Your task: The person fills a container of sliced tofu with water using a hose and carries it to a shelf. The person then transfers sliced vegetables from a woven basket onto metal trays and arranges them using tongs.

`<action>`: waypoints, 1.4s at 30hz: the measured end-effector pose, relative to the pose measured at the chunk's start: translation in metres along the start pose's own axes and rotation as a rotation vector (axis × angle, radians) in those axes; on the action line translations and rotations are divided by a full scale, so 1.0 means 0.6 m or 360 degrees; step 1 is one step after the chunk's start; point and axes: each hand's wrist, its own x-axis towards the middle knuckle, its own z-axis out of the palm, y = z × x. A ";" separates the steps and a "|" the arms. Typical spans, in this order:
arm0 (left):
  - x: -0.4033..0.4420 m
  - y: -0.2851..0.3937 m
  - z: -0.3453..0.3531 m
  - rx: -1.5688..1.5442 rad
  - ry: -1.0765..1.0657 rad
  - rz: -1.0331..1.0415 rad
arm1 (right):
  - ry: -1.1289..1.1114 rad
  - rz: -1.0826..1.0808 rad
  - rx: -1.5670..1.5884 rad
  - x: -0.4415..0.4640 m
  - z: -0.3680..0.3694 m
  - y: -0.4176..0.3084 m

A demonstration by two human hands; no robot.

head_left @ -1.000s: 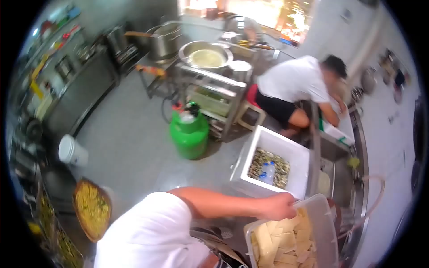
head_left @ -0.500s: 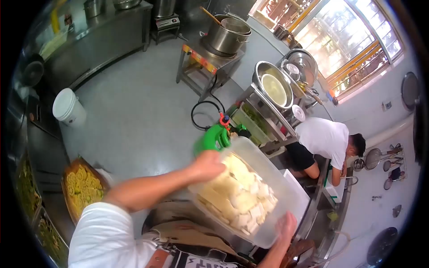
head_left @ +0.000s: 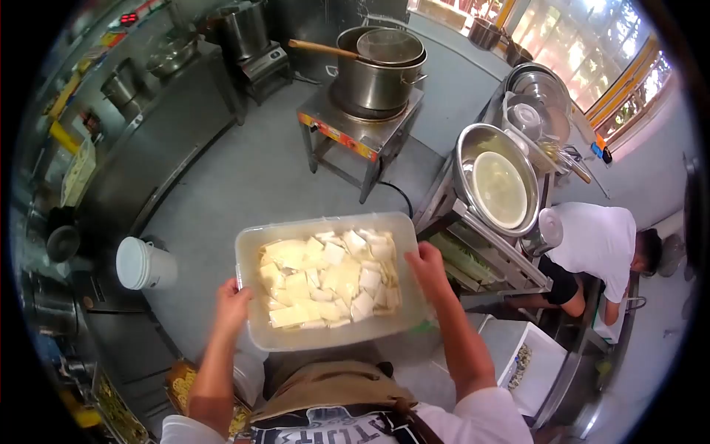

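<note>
A translucent plastic tub [head_left: 333, 342] is held up in front of my body, with flat, pale cream pieces [head_left: 336, 277] in clear liquid inside; they look like cut tofu or something similar. My left hand [head_left: 234, 302] grips its left end, thumb on the rim. On the opposite end, my right hand [head_left: 427, 268] closes round the rim. Fingers under the tub are hidden. Below it shows the brown apron [head_left: 333, 388] I wear.
Ahead, a large steel pot [head_left: 377, 81] stands on a low stove [head_left: 347, 137]. A rack [head_left: 481, 237] with a steel basin [head_left: 464, 166] is at right. A co-worker [head_left: 595, 244] bends over beyond it. A white bucket [head_left: 148, 264] and white foam box [head_left: 543, 381] flank me.
The camera view has turned, bringing the tub from a slant to nearly square before me. Both hands still hold its ends. The green gas cylinder is now mostly hidden.
</note>
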 end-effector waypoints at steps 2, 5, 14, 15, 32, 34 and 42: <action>0.052 0.016 0.014 -0.0064 0.0031 -0.0007 | -0.0036 -0.0005 -0.0196 0.104 0.026 -0.004; 0.133 0.043 0.045 0.0018 -0.0013 -0.0111 | -0.0013 -0.0010 -0.0376 0.236 0.059 -0.031; 0.432 0.012 0.194 0.0100 -0.0495 -0.0460 | 0.0366 0.0480 -0.0707 0.503 0.074 -0.021; 0.463 -0.011 0.215 -0.0012 -0.0570 -0.0493 | 0.0417 0.0511 -0.0696 0.529 0.069 -0.030; 0.577 0.001 0.533 -0.0007 -0.0592 -0.1194 | 0.0741 0.0836 -0.0815 0.731 -0.082 0.042; 0.585 0.007 0.561 -0.0021 -0.0644 -0.1221 | 0.0765 0.0834 -0.0811 0.749 -0.095 0.054; 0.611 -0.007 0.650 0.0068 -0.0628 -0.1247 | 0.0868 0.0863 -0.0765 0.798 -0.142 0.122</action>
